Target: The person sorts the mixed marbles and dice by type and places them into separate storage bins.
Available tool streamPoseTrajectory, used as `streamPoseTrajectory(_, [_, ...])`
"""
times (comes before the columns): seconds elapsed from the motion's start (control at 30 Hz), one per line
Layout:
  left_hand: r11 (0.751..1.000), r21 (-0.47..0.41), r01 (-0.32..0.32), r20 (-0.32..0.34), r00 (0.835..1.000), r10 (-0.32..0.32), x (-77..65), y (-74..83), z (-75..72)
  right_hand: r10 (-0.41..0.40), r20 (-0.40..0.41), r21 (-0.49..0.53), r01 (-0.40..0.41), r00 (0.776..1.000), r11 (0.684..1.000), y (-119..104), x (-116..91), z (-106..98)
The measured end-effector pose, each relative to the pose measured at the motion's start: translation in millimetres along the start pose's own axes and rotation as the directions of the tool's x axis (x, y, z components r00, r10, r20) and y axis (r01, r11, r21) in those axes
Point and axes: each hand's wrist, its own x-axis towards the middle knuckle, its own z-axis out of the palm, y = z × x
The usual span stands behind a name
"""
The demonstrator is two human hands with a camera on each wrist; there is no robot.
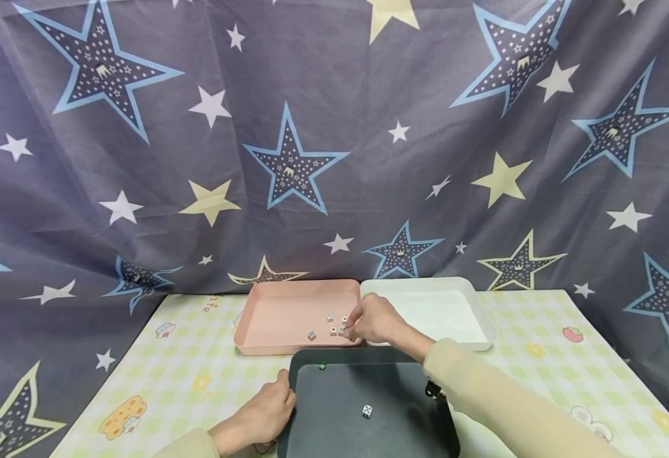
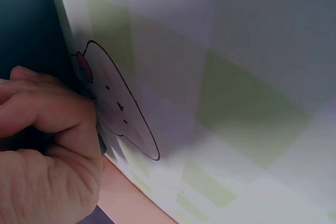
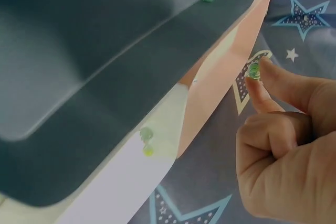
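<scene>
My right hand (image 1: pixel 375 319) is over the seam between the pink tray (image 1: pixel 244 321) and the white tray (image 1: pixel 485 318). In the right wrist view, its thumb and forefinger pinch a green glass marble (image 3: pixel 253 70). My left hand (image 1: pixel 268 409) grips the left edge of the dark grey tray (image 1: pixel 323 432), fingers curled at the rim. On that tray lie another green marble (image 1: pixel 323 366), near the far edge, and a white die (image 1: pixel 366 411) with dark pips. Several small dice (image 1: pixel 312 335) lie in the pink tray, near my right fingertips.
Pink and white trays stand side by side behind the dark tray. A checkered tablecloth (image 1: pixel 197 362) with cartoon prints covers the table. Behind it hangs a dark star-patterned curtain (image 1: pixel 334 76). Round greenish patches (image 3: pixel 147 137) show at the white tray in the right wrist view.
</scene>
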Motion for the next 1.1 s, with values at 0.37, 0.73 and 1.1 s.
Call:
streamPoseTrajectory(0.37, [1.0, -0.001, -0.002, -0.01, 1.0, 0.002, -0.5, -0.2, 0.1, 0.124, -0.056, -0.01, -0.125, 0.991, 0.992, 26, 0, -21])
streamPoseTrajectory(0.73, [1.0, -0.015, 0.004, -0.002, 1.0, -0.004, -1.1, -0.9, 2.0, 0.191, -0.084, -0.002, -0.192, 0.978, 0.981, 56, 0, -27])
streamPoseTrajectory(1.1, [1.0, -0.003, 0.011, -0.005, 1.0, -0.011, -0.8, -0.5, 1.1, 0.232, -0.095, -0.025, -0.235, 0.968, 0.972, 69, 1, -25])
